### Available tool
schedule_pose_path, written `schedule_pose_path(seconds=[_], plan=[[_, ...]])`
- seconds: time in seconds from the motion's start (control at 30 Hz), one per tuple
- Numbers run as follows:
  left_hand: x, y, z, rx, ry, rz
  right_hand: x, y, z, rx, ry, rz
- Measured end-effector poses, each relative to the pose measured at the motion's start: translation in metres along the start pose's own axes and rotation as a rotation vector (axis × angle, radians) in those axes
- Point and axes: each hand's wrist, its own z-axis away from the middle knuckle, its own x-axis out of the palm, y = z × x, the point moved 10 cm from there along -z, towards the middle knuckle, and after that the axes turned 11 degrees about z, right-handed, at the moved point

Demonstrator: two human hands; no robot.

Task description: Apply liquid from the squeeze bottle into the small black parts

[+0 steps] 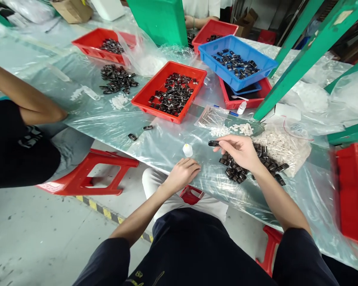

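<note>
Between the thumb and fingers of my right hand (237,150) is a small glossy black oblong piece (213,143), pinched just above the table. Below that hand lies a pile of similar black pieces (237,171). My left hand (183,172) rests by the table's near edge with its fingers curled together; nothing shows in it. Just beyond its fingers stands a small white bottle (187,150) with a yellowish tip. Small white pieces (241,128) are scattered beyond my right hand, next to a plastic bag of white pieces (286,149).
A red tray (167,93) of black pieces stands ahead, with a blue tray (237,63) stacked behind it. Green posts (310,51) rise at the right. Two loose black pieces (133,137) lie left. Another person's arm (26,93) leans on the table at left.
</note>
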Motion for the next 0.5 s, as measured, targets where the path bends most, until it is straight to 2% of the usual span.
schedule_pose_path(seconds=[0.07,0.2,0.27,0.33,0.5], plan=[[-0.014,-0.001,0.000,-0.072,0.088,0.226,0.002,0.000,0.000,-0.002,-0.011,-0.001],[-0.052,-0.012,-0.002,-0.258,0.418,0.707,0.009,0.001,0.002,-0.016,-0.027,0.001],[-0.061,-0.015,-0.006,-0.330,0.535,0.884,0.011,0.000,0.003,-0.020,-0.029,0.012],[-0.063,-0.015,-0.013,-0.374,0.576,1.006,0.012,-0.003,0.004,-0.030,-0.034,0.028],[-0.058,-0.007,-0.032,-0.375,0.562,1.213,0.014,-0.009,0.006,-0.064,-0.073,0.026]])
